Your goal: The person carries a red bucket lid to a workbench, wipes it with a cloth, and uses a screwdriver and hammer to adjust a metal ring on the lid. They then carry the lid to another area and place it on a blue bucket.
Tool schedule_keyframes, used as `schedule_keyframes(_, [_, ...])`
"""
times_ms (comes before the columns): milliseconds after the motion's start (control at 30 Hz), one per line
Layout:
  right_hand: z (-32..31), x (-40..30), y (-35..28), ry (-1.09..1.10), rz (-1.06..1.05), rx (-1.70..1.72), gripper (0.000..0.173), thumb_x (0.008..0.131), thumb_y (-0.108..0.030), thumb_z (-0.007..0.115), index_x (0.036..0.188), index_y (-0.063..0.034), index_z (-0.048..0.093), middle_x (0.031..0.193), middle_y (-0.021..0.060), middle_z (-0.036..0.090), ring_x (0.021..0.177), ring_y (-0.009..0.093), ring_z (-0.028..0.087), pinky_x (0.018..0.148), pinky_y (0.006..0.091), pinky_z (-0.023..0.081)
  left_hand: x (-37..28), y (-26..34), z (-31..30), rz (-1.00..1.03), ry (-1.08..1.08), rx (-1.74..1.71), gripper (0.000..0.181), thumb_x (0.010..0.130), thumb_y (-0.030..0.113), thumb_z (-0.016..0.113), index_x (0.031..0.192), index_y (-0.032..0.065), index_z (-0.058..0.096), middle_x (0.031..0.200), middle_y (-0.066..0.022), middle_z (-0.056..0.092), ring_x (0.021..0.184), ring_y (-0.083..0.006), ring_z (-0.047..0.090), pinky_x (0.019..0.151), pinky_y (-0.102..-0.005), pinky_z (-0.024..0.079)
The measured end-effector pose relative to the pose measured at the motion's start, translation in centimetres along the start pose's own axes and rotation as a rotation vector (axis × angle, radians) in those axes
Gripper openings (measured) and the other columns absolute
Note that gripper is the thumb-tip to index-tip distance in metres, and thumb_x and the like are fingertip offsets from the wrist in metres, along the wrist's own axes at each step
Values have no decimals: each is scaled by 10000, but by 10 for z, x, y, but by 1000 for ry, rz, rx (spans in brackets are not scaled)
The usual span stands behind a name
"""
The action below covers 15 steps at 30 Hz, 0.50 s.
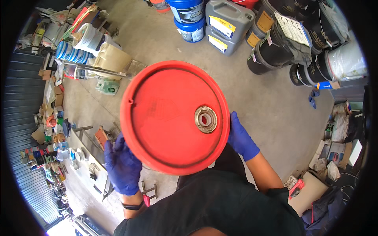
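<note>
A red plastic pail lid (165,100) faces up at me in the middle of the view, close to the camera. The pail's body is almost wholly hidden beneath it. Off-centre to the right, the lid has a round spout fitting (205,119) with a pale, dirty ring. My left hand (123,165), in a blue glove, holds the pail's left side, partly covered by the rim. On the opposite side my right hand (240,134), gloved the same way, grips it, its fingers largely hidden behind the edge.
Ahead on the concrete floor (177,51) stand blue pails (189,29), grey jerrycans (220,42) and several black pails (262,59). A pale table (91,180) with small items is at left. A cream container (110,60) and green jug (107,86) lie beyond it.
</note>
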State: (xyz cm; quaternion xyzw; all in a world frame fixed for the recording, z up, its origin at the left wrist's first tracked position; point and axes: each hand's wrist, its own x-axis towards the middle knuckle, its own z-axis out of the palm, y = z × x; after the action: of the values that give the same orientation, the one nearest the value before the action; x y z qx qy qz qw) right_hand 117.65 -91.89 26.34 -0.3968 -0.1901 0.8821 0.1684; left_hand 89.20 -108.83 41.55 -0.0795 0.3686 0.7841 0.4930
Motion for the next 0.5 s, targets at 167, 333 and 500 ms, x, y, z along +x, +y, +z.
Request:
schedule_keyframes(167, [75,43,-80,41,-118,-174,722,1014,-601,368,1545,-118,290,1523,61,408,1382,190,402,1102,359,383,63,40,43,96,16,-9,566,1049,406,388,1350,-53,523,1394,-213,544,1314,-318,506,1129,-471,361])
schedule_keyframes(333, [98,141,-151,-54,-151,-98,709,1020,-468,486,1560,-98,214,1552,81,351,1410,204,373,1140,375,361,168,69,80,124,-191,21,543,1068,370,330,1361,-52,506,1376,-195,567,1307,-281,514,1156,-403,311])
schedule_keyframes(500, [119,257,-219,-66,37,-66,645,1004,-355,568,1517,-78,290,1468,92,460,1306,221,506,1051,382,475,265,94,118,140,105,-62,527,1041,401,412,1271,-41,581,1297,-199,624,1195,-315,597,1085,-442,407])
